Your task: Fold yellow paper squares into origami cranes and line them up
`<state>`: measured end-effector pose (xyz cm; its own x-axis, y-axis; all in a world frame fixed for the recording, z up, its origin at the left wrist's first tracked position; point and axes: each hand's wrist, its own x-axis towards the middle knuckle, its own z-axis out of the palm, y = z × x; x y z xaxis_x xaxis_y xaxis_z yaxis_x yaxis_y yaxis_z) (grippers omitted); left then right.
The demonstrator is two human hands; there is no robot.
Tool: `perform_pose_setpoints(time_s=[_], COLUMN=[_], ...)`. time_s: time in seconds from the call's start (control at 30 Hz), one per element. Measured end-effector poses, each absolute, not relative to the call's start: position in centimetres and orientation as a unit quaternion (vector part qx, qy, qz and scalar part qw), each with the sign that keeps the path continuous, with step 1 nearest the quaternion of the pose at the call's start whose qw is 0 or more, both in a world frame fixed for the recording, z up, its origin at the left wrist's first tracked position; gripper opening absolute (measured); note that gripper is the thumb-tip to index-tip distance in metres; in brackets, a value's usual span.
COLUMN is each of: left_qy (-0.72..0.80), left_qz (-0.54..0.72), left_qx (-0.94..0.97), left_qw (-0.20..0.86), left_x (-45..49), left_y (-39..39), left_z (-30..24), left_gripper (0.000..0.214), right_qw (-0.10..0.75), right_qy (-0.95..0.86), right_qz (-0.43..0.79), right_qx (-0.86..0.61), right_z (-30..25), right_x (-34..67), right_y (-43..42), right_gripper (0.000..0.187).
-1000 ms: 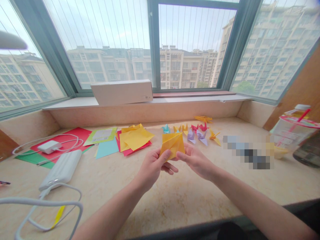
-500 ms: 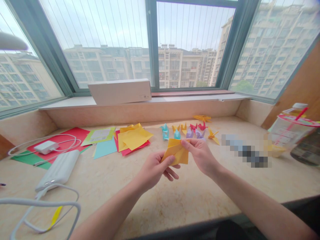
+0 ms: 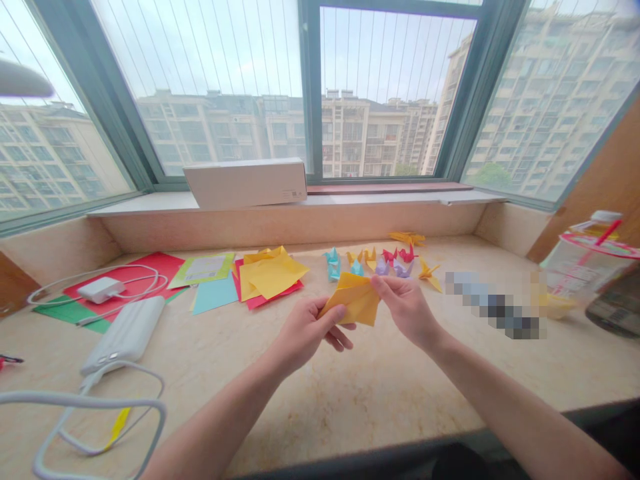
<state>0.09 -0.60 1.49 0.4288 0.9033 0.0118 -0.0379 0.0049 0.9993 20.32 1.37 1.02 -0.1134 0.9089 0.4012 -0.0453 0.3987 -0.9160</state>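
Observation:
A folded piece of yellow origami paper [image 3: 356, 301] is held above the counter between both hands. My left hand [image 3: 316, 325] pinches its left edge, thumb on top and the other fingers behind and below. With thumb and fingertips, my right hand [image 3: 406, 303] grips the upper right corner. Just behind the paper stand several small folded paper cranes in rows: blue ones [image 3: 333, 264], purple ones [image 3: 401, 268], red ones [image 3: 406, 253] and yellow ones [image 3: 369, 256]. A larger yellow folded piece [image 3: 429, 274] lies right of them.
To the left lie yellow sheets [image 3: 274, 273] over red paper, a light blue sheet [image 3: 215, 295], a white power bank [image 3: 124, 333] and a charger [image 3: 101, 290] with cables. A plastic cup [image 3: 575, 273] with a red straw stands right. A white box [image 3: 246, 183] rests on the sill.
The camera view has shifted slightly, moving the surroundings a little to the right. Both hands keep their hold, and the yellow paper is tilted slightly differently.

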Motion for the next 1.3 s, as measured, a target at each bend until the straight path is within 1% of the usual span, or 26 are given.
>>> perform_pose_setpoints(time_s=[0.13, 0.17, 0.2, 0.27, 0.3, 0.33, 0.43, 0.5, 0.6, 0.7, 0.77, 0.87, 0.93, 1.0, 1.1, 1.3], left_qy=[0.427, 0.441, 0.449, 0.435, 0.414, 0.384, 0.285, 0.247, 0.253, 0.284, 0.297, 0.312, 0.321, 0.328, 0.331, 0.344], left_qz=[0.45, 0.458, 0.457, 0.453, 0.455, 0.461, 0.494, 0.522, 0.537, 0.526, 0.525, 0.526, 0.524, 0.518, 0.51, 0.541], left_qx=[0.541, 0.526, 0.515, 0.506, 0.506, 0.508, 0.506, 0.493, 0.49, 0.502, 0.5, 0.494, 0.496, 0.502, 0.512, 0.473], left_qw=[0.568, 0.565, 0.569, 0.591, 0.605, 0.619, 0.647, 0.651, 0.638, 0.625, 0.622, 0.618, 0.613, 0.61, 0.607, 0.604], left_x=[-0.4, -0.5, -0.5, -0.3, -0.2, 0.0, 0.3, 0.3, 0.2, 0.1, 0.1, 0.1, 0.0, 0.0, -0.1, 0.0], left_y=[0.1, 0.2, 0.3, 0.2, 0.1, 0.0, -0.4, -0.5, -0.3, 0.0, 0.1, 0.2, 0.2, 0.2, 0.2, 0.2], left_z=[1.3, 1.2, 1.0, 0.8, 0.8, 0.8, 0.9, 1.0, 0.9, 0.7, 0.7, 0.6, 0.6, 0.5, 0.4, 0.5], left_gripper=[0.035, 0.036, 0.039, 0.043, 0.045, 0.046, 0.046, 0.044, 0.039, 0.035, 0.034, 0.036, 0.036, 0.036, 0.035, 0.037], right_qw=[0.635, 0.652, 0.663, 0.657, 0.64, 0.611, 0.521, 0.457, 0.38, 0.352, 0.365, 0.428, 0.468, 0.487, 0.481, 0.452], right_qy=[-0.561, -0.553, -0.556, -0.597, -0.634, -0.684, -0.804, -0.856, -0.9, -0.91, -0.9, -0.859, -0.831, -0.822, -0.837, -0.862], right_qz=[0.348, 0.325, 0.299, 0.241, 0.208, 0.165, 0.041, 0.011, 0.028, 0.057, 0.066, 0.072, 0.067, 0.059, 0.061, 0.08], right_qx=[-0.401, -0.404, -0.402, -0.392, -0.381, -0.362, -0.282, -0.242, -0.214, -0.212, -0.228, -0.272, -0.294, -0.291, -0.255, -0.214], right_z=[1.0, 0.9, 0.7, 0.3, 0.1, -0.2, -0.7, -0.8, -0.6, -0.7, -0.9, -1.2, -1.1, -0.9, -0.5, -0.8], right_x=[21.1, 21.3, 21.4, 21.4, 21.3, 21.2, 20.7, 20.3, 20.0, 19.9, 20.0, 20.2, 20.4, 20.6, 20.8, 20.7], right_y=[1.8, 1.9, 2.0, 1.9, 1.9, 1.8, 1.5, 1.4, 1.2, 1.1, 1.1, 1.3, 1.4, 1.5, 1.6, 1.8], right_gripper=[0.046, 0.045, 0.042, 0.028, 0.022, 0.021, 0.028, 0.031, 0.038, 0.04, 0.037, 0.031, 0.031, 0.034, 0.038, 0.028])
